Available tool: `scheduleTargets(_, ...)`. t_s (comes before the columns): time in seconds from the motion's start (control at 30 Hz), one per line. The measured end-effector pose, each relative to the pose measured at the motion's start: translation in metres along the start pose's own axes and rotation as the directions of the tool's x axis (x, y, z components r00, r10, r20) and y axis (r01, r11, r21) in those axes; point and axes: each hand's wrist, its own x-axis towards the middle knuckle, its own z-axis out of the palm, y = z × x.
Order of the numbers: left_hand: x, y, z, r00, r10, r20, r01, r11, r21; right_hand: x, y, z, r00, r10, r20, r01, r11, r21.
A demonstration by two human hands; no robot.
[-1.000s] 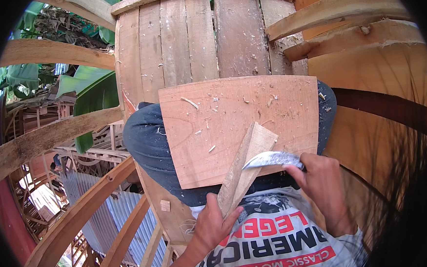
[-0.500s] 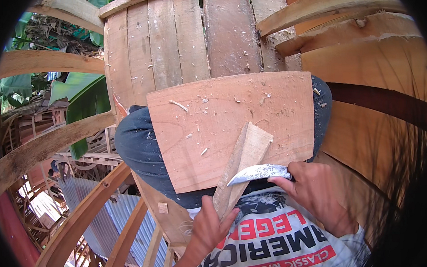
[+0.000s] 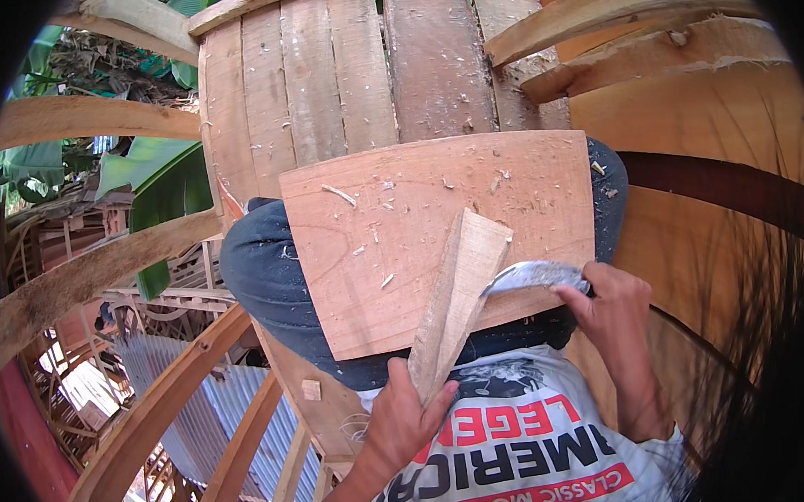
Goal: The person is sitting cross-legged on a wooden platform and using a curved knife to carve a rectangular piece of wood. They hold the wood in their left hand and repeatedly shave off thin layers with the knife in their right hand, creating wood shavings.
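My left hand (image 3: 406,407) grips the near end of a tapering wooden piece (image 3: 460,293), which slants up and to the right. A wide wooden board (image 3: 374,243) lies across my lap, and the piece's far end is over it. In my right hand (image 3: 611,304) is a knife (image 3: 537,276) with a curved, mottled grey blade. The blade points left, its tip at the right edge of the wooden piece; whether it touches cannot be made out. Wood shavings (image 3: 339,195) are scattered on the board.
I sit cross-legged on a slatted wooden floor (image 3: 313,81) strewn with chips. Curved wooden ribs (image 3: 99,269) run along the left, with corrugated metal sheets (image 3: 247,426) below them. Orange-brown planks (image 3: 698,132) stand on the right. A small wood block (image 3: 311,389) lies by my left leg.
The knife has moved away from me and right, from across the wooden piece to its right edge. My right hand rose with it. The wooden piece tilts slightly more upright.
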Motion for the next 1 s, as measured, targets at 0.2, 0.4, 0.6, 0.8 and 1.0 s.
scheduleTargets(0.2, -0.001, -0.019, 0.006, 0.999, 0.031, 0.044, -0.031, 0.999, 0.020, 0.008, 0.026, -0.023, 0.958, 0.270, 0.093, -0.283, 0.943, 0.176)
scheduleTargets(0.4, -0.002, -0.016, 0.009, 0.997, 0.069, 0.018, -0.069, 0.998, -0.014, -0.018, -0.029, 0.004, 0.952, -0.253, 0.174, 0.191, 0.931, 0.310)
scheduleTargets(0.6, -0.002, -0.005, 0.005, 0.999, 0.046, 0.005, -0.046, 0.999, 0.005, -0.003, -0.011, 0.003, 0.998, -0.049, 0.030, 0.046, 0.994, 0.098)
scheduleTargets(0.8, -0.001, -0.013, 0.005, 0.999, 0.024, 0.030, -0.023, 0.999, -0.027, 0.010, 0.018, -0.024, 0.981, 0.172, 0.086, -0.181, 0.976, 0.118)
scheduleTargets(1.0, -0.001, -0.008, 0.003, 0.997, 0.070, 0.020, -0.069, 0.997, -0.028, -0.015, -0.020, -0.002, 0.952, -0.232, 0.198, 0.187, 0.957, 0.223)
